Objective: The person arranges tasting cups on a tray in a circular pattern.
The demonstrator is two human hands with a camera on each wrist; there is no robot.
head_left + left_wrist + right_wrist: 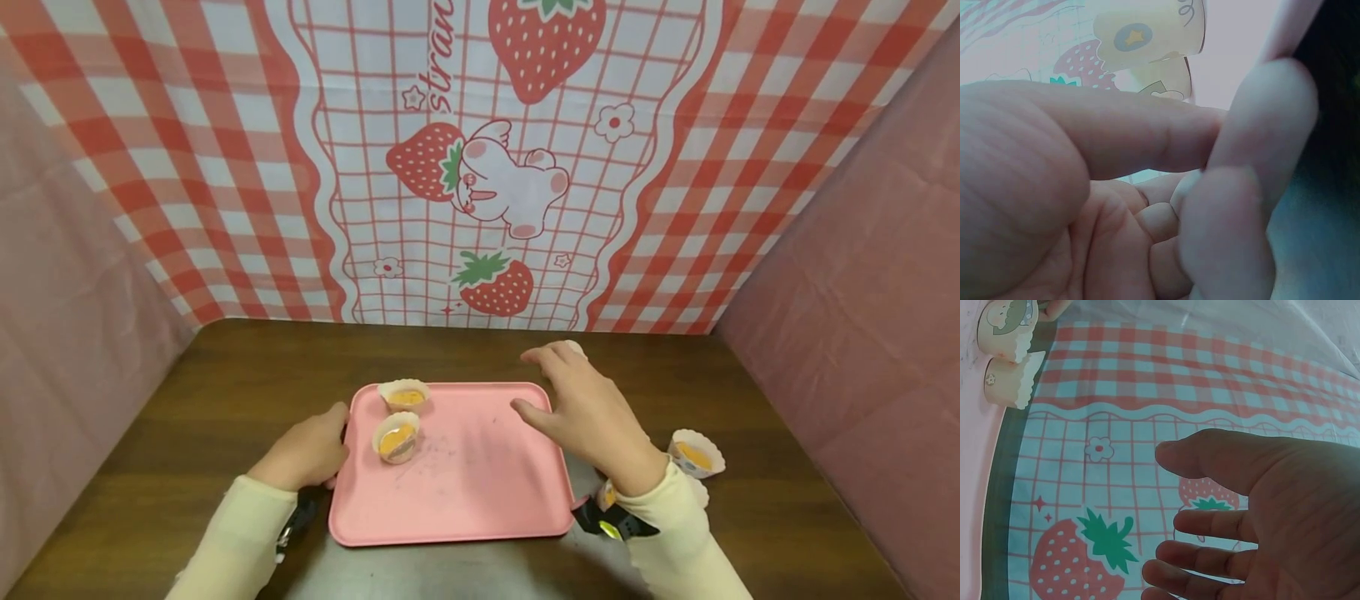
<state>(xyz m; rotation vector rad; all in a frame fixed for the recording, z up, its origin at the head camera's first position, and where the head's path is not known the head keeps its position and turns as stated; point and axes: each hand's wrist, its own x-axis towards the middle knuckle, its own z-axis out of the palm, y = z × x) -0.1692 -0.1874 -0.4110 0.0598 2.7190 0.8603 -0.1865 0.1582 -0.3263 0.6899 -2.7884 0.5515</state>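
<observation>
A pink tray [480, 508] lies on the table, its left rim held by my left hand [303, 450]. In the left wrist view, thumb and fingers [1279, 119] pinch around that rim. Two scalloped paper baking cups with orange contents sit at the tray's left: one cup [405, 398] in the far corner, another cup [396, 440] just nearer and tilted. My right hand [592, 408] hovers by the tray's right rim, fingers spread and holding nothing. The right wrist view shows its palm and loosely extended fingers [1207, 528].
Right of the tray stands another paper cup [697, 454], with a pale scalloped edge [701, 493] showing beside the right sleeve. Something orange [607, 497] is partly hidden under the right wrist. A pale bit [576, 348] peeks out behind the right hand. A checked strawberry cloth [480, 283] hangs behind the table.
</observation>
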